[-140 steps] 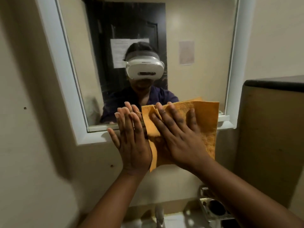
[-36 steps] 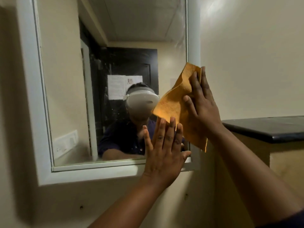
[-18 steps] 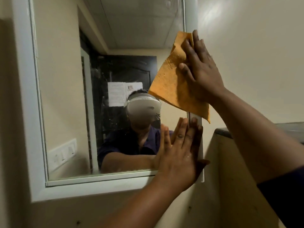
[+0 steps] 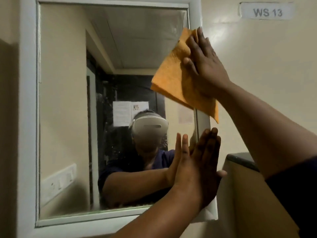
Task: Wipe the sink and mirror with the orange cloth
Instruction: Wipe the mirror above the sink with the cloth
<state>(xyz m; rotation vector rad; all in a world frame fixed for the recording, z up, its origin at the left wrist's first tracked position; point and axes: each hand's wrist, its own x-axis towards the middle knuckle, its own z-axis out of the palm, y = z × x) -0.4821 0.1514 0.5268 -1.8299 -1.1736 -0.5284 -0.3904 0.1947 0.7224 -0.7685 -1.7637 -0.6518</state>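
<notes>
Your left hand [image 4: 199,170] lies nearest, flat with straight fingers, palm against the lower right corner of the mirror [image 4: 109,100] and its smooth white frame [image 4: 28,117]. Above it, your right hand [image 4: 204,66] spreads flat and presses the orange cloth [image 4: 171,79], a soft folded sheet with a grainy weave, over the mirror's upper right edge. Half a second ago the cloth sat lower on that edge; it has climbed nearer the top corner, and your left hand has kept its place. Beyond, on the glossy cream wall, a rectangular label [image 4: 266,12] reads "WS 13", and a dark-topped ledge [image 4: 240,160] juts at the right. Two hands, one cloth, one mirror.
</notes>
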